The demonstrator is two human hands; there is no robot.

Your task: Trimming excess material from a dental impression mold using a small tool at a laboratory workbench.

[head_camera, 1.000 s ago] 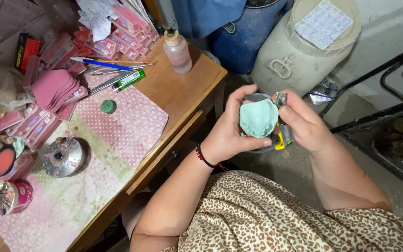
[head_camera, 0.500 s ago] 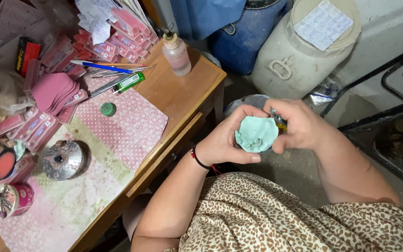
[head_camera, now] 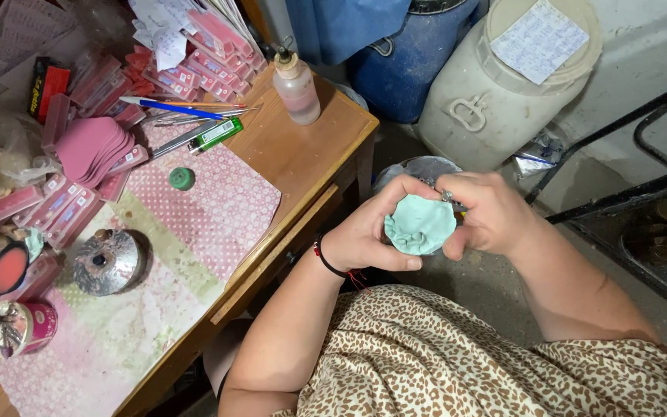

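- Left hand [head_camera: 372, 232] — cupped beneath and behind a pale green, crumpled wad of soft cloth or clay-like material [head_camera: 420, 224]; the fingers are curled closed around its left side, thumb lying along its lower edge, apparently to cradle it steady
- Right hand [head_camera: 488, 212] — closed against the wad's right side, at its 3 o'clock; fingertips pinch a small metallic item [head_camera: 448, 196] at the wad's 1 o'clock, too small to identify
- The wad is held in the air over the lap, off the 3 o'clock edge of the wooden table [head_camera: 303, 154], probably so both hands can work it close to the body
- Black cord bracelet [head_camera: 327, 261] on the left wrist
- On the table: plastic squeeze bottle [head_camera: 296, 86] at the far corner; blue pen [head_camera: 167, 108] and green lighter [head_camera: 216, 134] at its 9 o'clock; small green cap [head_camera: 181, 178] on the pink patterned paper [head_camera: 233, 208]; silvery round holder [head_camera: 106, 261] nearer the front
- Beyond the hands, at 12 o'clock — a white plastic drum [head_camera: 503, 85] and a blue barrel [head_camera: 403, 69] on the floor
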